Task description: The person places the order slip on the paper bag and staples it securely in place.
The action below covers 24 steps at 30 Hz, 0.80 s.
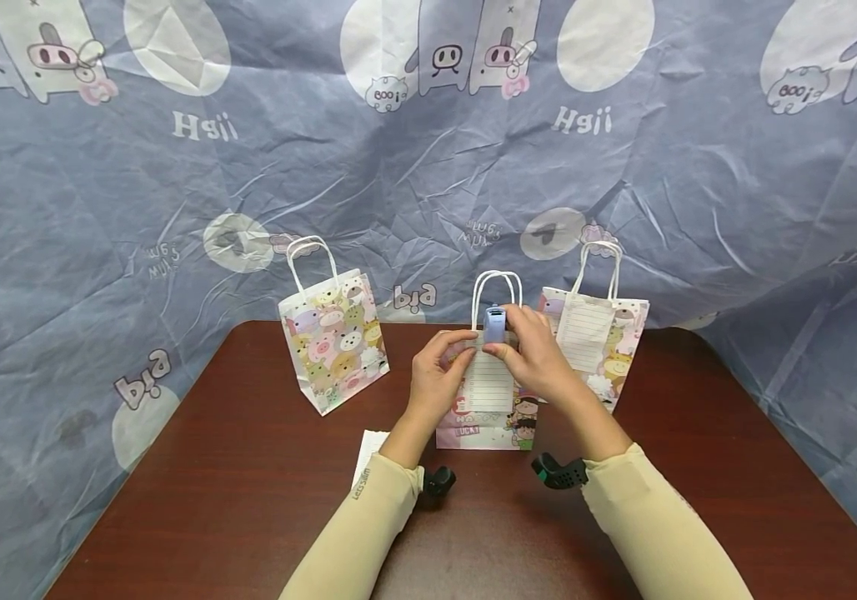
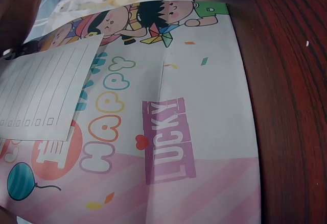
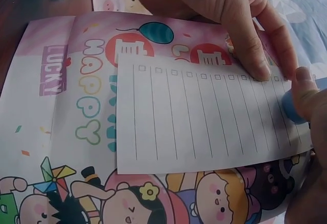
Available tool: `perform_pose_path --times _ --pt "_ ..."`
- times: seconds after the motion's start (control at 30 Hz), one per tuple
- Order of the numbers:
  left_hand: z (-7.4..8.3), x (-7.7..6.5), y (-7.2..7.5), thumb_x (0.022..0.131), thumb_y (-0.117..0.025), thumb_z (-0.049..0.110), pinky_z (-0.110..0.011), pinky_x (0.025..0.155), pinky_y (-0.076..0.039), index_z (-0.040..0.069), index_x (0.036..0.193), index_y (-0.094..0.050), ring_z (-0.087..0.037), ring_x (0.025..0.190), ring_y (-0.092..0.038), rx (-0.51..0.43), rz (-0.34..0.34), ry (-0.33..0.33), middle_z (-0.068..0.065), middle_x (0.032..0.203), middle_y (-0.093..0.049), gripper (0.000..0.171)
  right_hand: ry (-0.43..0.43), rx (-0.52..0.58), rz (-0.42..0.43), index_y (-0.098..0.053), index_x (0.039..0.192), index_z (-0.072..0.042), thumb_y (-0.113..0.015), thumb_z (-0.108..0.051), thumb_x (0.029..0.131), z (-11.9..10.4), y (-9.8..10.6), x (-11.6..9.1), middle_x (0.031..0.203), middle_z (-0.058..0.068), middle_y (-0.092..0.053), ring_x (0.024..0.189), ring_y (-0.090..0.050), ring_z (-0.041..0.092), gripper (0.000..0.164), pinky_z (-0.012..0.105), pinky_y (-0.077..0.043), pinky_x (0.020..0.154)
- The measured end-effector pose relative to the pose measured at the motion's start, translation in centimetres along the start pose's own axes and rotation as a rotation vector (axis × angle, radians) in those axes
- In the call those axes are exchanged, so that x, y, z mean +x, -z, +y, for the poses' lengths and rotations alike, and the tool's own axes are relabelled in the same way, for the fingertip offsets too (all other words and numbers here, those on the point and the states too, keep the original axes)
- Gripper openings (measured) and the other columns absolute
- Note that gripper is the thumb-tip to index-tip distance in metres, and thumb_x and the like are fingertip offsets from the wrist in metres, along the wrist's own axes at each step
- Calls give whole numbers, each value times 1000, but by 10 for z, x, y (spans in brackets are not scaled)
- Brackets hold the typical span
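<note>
A paper gift bag point(image 1: 448, 437) with white handles and "HAPPY LUCKY" print stands at the middle of the table. A lined checklist sheet point(image 3: 204, 122) lies against its front, top end at the bag's rim. My left hand point(image 1: 434, 379) pinches the sheet's edge near the rim, its thumb point(image 3: 259, 70) on the paper. In my right hand point(image 1: 544, 358) is a small blue stapler point(image 1: 495, 325), gripped between thumb and fingers over the top of the sheet and rim. The stapler's front end overlaps the sheet in the right wrist view.
An animal-print gift bag point(image 1: 334, 342) stands at the back left. Another animal-print bag point(image 1: 627, 358), with a lined sheet point(image 1: 584, 333) on its front, stands at the back right. White paper point(image 1: 368, 454) lies beside my left forearm. A printed cloth point(image 1: 308, 183) hangs behind the table.
</note>
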State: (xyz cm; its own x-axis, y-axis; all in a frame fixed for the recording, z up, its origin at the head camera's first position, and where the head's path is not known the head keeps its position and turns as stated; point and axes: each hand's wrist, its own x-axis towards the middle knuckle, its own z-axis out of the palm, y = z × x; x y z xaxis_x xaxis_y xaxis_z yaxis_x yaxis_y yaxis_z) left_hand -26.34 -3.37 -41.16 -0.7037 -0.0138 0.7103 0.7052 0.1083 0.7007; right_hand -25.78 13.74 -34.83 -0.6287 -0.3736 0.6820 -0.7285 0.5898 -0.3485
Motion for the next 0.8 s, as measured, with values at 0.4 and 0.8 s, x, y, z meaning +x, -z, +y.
perform_pose_path --times 0.4,0.8 --pt "-2 0 3 92 -71 10 -18 52 -39 12 113 -73 -18 74 -54 2 -15 -40 -6 104 -72 21 -11 -60 10 -57 112 1 -81 -16 76 0 -1 0 95 16 -64 92 -57 33 46 56 -37 101" --pt "-1 1 4 93 -70 10 -20 48 -38 12 115 -71 -16 60 -44 41 -29 -28 -6 103 -70 22 -48 -86 -15 -56 124 -2 -83 -18 77 -1 -2 -1 106 18 -66 99 -59 35 56 56 -34 106"
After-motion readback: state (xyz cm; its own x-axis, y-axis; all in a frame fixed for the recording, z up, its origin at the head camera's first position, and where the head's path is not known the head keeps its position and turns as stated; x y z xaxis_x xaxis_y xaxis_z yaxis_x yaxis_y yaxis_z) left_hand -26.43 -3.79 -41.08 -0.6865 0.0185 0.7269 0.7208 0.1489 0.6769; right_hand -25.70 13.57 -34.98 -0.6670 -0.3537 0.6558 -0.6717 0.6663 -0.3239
